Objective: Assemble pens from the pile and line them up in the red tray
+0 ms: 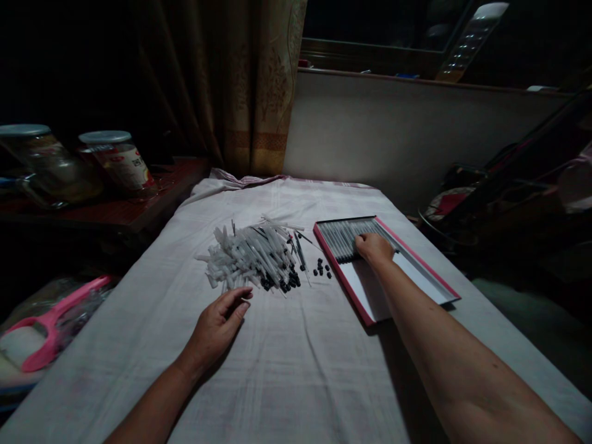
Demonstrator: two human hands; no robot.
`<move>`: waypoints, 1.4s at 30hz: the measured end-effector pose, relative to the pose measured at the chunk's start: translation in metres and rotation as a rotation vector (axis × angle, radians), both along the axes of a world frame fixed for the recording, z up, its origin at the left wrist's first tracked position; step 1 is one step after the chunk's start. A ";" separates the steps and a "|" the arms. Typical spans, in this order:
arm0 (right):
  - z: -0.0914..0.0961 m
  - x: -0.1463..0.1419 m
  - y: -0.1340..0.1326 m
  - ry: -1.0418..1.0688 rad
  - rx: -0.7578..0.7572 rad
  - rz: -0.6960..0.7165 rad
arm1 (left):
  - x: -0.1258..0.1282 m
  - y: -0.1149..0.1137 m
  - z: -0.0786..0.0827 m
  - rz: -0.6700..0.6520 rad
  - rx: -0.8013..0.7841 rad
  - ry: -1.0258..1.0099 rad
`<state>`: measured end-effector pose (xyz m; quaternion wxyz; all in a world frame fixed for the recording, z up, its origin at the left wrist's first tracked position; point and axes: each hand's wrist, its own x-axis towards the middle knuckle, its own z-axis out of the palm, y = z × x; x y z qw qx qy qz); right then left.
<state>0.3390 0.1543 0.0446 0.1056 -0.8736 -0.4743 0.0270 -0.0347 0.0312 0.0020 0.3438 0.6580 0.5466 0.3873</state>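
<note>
A heap of pale pen barrels and thin refills [252, 254] lies on the cloth-covered table [287, 370], with several small black caps [296, 279] at its near edge. My left hand [217, 325] rests on the cloth just in front of the heap, fingers loosely curled, fingertips near one pale piece. My right hand [374, 248] reaches into a flat red-edged box [402, 290] and lies on the row of pens [340, 237] packed at its far end, fingers bent down onto them. What the right fingers grip is hidden.
Two lidded glass jars [115, 161] stand on a dark wooden shelf at the left. A pink plastic handle [55, 317] lies on a bag at the lower left. A curtain [259, 92] hangs behind the table. Dark clutter fills the right side.
</note>
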 end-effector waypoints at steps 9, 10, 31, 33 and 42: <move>0.028 -0.067 0.000 -0.083 0.185 0.434 | -0.001 -0.001 0.001 -0.028 0.004 0.026; 0.028 -0.079 0.002 -0.076 0.167 0.495 | -0.001 -0.001 0.002 -0.032 0.009 0.031; -0.007 -0.143 0.068 -0.117 -0.065 0.645 | 0.001 -0.001 0.003 -0.035 0.036 0.002; -0.007 -0.142 0.065 -0.109 -0.073 0.668 | 0.001 -0.001 0.004 -0.030 0.041 0.011; 0.011 -0.140 0.045 -0.062 0.070 0.534 | 0.001 -0.001 0.003 -0.037 0.045 0.019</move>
